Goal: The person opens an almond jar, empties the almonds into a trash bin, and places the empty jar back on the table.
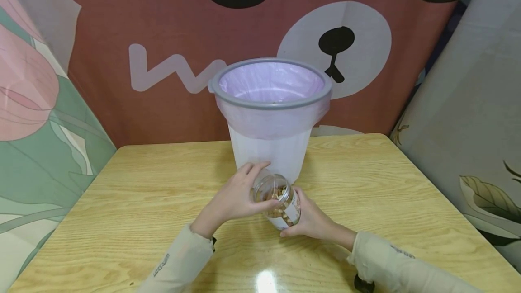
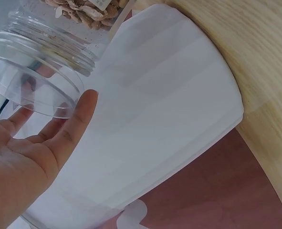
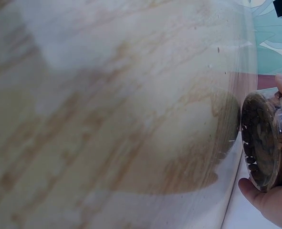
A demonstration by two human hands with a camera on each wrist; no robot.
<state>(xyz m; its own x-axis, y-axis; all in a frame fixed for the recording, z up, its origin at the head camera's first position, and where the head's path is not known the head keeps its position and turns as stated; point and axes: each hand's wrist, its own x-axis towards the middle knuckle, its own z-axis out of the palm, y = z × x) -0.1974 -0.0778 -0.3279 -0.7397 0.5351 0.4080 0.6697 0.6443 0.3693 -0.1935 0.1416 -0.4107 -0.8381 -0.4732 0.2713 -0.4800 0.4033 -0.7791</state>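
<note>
On the head camera I count one table point(image 1: 154, 184), one bin point(image 1: 268, 150) and one jar point(image 1: 286, 211), tilted before the bin; my right hand point(image 1: 313, 219) wraps its side. On the left wrist, my left hand point(image 2: 26, 160) has its fingers part-curled round one lid point(image 2: 40, 88) beside the jar's threads; I can't count the nuts point(image 2: 90, 13). The right wrist shows two digits point(image 3: 249, 190) gripping near the jar's base.
</note>
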